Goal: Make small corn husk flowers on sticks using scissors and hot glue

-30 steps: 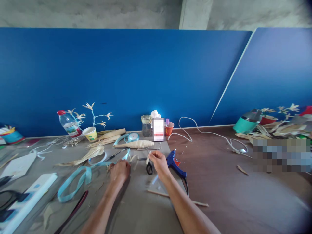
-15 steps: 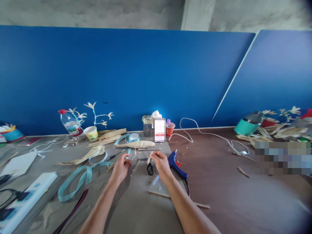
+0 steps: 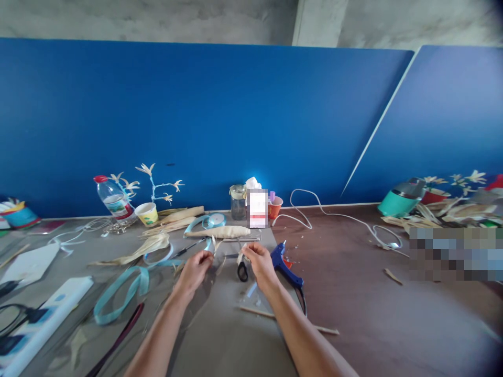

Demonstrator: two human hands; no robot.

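My left hand [image 3: 196, 269] is closed, its thumb and fingertips pinching a small pale husk strip [image 3: 214, 244] that sticks up from them. My right hand [image 3: 259, 263] pinches another pale husk piece [image 3: 240, 256] near the middle of the grey mat. Just below that piece lie the black-handled scissors [image 3: 242, 272], partly hidden by it. A blue glue gun [image 3: 286, 267] rests to the right of my right hand. Beyond both hands lie a thick rolled husk [image 3: 220, 232] and a spool of light blue ribbon [image 3: 216, 221].
A phone [image 3: 258, 209] stands upright before a glass jar [image 3: 238, 203] and an orange cup [image 3: 276, 207]. To the left are husk flowers in a yellow cup [image 3: 146, 214], a bottle [image 3: 113, 200], looped ribbon [image 3: 113, 314] and a power strip [image 3: 51, 324]. A white cable [image 3: 346, 215] runs right.
My left hand has shifted slightly to the right, and its fingers have closed on the husk strip that now stands up from them. My right hand stays almost where it was.
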